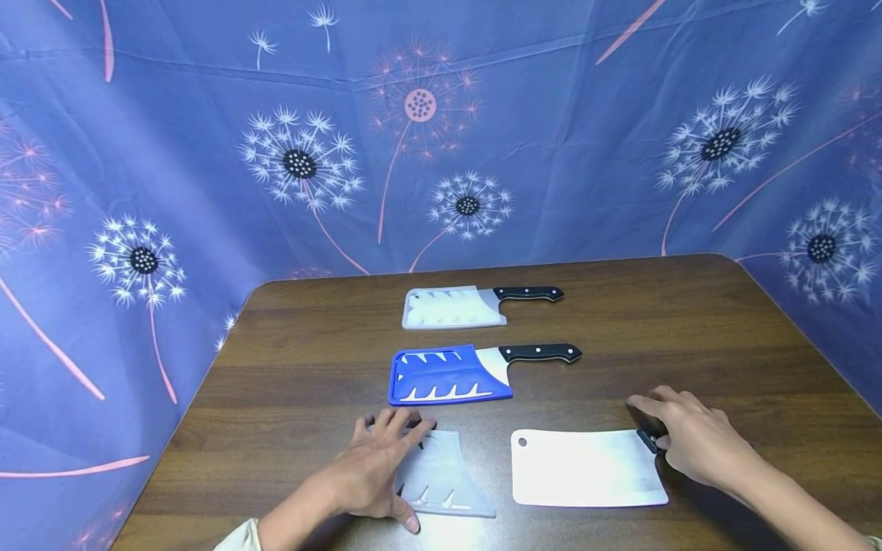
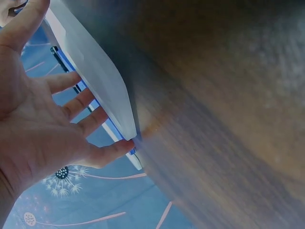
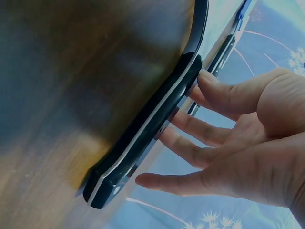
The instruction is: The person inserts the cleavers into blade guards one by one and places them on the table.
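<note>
A cleaver with a broad bare blade (image 1: 586,468) lies flat at the front right, a small hole in its far left corner. My right hand (image 1: 703,440) is over its black handle (image 3: 143,126), the thumb tip at the blade end and the fingers loosely stretched along the handle. To its left lies a translucent white blade cover (image 1: 441,474) with tooth-shaped slots. My left hand (image 1: 375,467) spreads across the cover's left part, hiding it. In the left wrist view, its fairly straight fingertips (image 2: 97,117) are right at the edge of the cover.
Behind, a cleaver in a blue cover (image 1: 448,376) lies with its black handle pointing right. Farther back lies another cleaver in a white cover (image 1: 448,308). All lie on a brown wooden table (image 1: 296,337); a blue dandelion-print cloth (image 1: 551,115) hangs beyond its far edge.
</note>
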Action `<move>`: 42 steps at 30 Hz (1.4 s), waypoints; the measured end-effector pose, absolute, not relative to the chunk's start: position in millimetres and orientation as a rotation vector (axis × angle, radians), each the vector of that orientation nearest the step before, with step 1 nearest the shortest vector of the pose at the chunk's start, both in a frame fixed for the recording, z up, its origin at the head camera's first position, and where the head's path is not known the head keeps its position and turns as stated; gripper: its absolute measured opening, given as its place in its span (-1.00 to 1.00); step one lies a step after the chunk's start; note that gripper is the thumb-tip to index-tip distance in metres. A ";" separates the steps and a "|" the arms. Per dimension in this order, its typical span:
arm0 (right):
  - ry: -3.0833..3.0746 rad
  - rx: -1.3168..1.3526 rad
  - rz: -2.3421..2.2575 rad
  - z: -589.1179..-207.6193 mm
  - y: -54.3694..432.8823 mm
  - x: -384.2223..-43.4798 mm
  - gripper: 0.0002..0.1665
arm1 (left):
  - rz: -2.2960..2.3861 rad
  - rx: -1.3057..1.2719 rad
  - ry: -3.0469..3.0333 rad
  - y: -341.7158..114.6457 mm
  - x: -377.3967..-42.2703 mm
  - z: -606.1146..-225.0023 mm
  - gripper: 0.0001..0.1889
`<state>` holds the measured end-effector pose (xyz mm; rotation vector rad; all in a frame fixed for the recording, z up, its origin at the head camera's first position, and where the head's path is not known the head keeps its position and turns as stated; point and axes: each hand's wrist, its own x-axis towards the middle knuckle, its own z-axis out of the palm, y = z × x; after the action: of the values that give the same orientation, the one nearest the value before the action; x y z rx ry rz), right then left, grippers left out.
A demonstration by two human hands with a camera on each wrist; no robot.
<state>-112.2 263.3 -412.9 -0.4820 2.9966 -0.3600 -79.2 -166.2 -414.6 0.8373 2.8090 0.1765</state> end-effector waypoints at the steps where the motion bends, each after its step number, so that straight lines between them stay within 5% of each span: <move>1: 2.996 -0.484 -0.360 -413.4 263.8 -111.8 -0.30 | 0.178 0.837 2.806 -166.1 -78.9 -414.6 0.32; 26: 3.054 -0.466 -0.416 -422.4 274.2 -101.2 -0.46 | 0.322 0.782 2.784 -167.2 -79.0 -416.6 0.18; 42: 3.133 -0.554 -0.397 -427.3 275.0 -95.7 -0.29 | 0.353 0.802 2.826 -167.1 -79.5 -416.6 0.16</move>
<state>-95.7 275.0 -427.3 -0.5539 3.1327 -0.3970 -79.5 -167.1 -416.6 0.8021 2.8264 0.3531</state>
